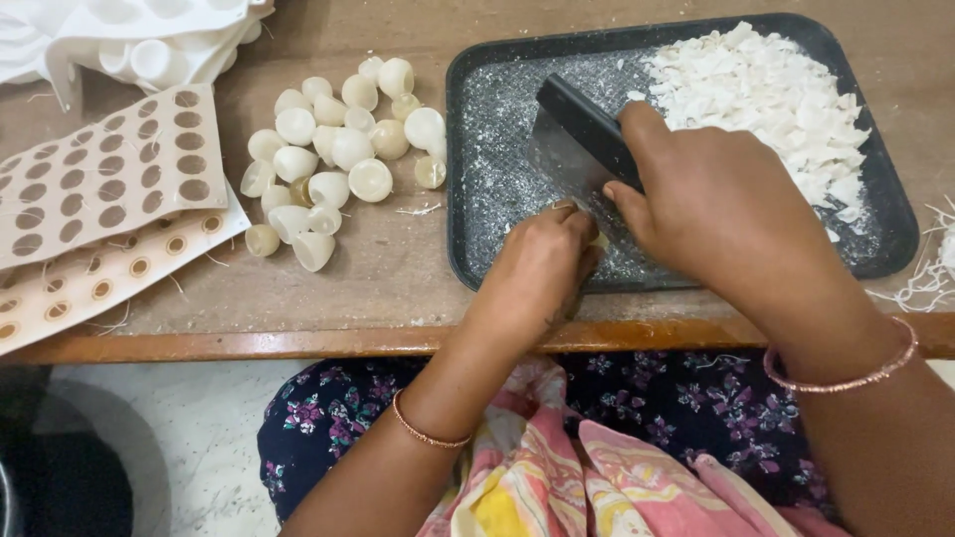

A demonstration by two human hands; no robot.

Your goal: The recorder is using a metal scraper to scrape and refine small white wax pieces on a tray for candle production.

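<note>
Two hands: both over the near left part of the dark tray [468, 179], close together, almost touching.
Right hand [711, 199]: clenched round the black handle of a flat scraper blade [575, 149], fingers wrapped over the top edge.
Scraper blade: stands on edge, tilted; its long axis runs from far left to near right, the metal face turned to the left, the lower edge down at the tray floor.
Left hand [542, 264]: fingertips pinched on a small pale piece [599, 240] right at the foot of the blade; most of that piece is hidden.
Tray: black, rectangular with rounded corners, on the wooden table [398, 268], floor dusted with white crumbs.
White flakes [776, 99]: heaped in the far right corner of the tray, well apart from the hands.
Cream cup-shaped shells [333, 159]: a loose pile on the table just left of the tray, some mouth up, some on their sides.
Perforated sheets [104, 179]: two tan and white cards with rows of round holes, far left, overlapping, lying at a slant.
White moulded tray [139, 40]: far left corner, round wells showing.
Bangles: one thin band on each wrist.
</note>
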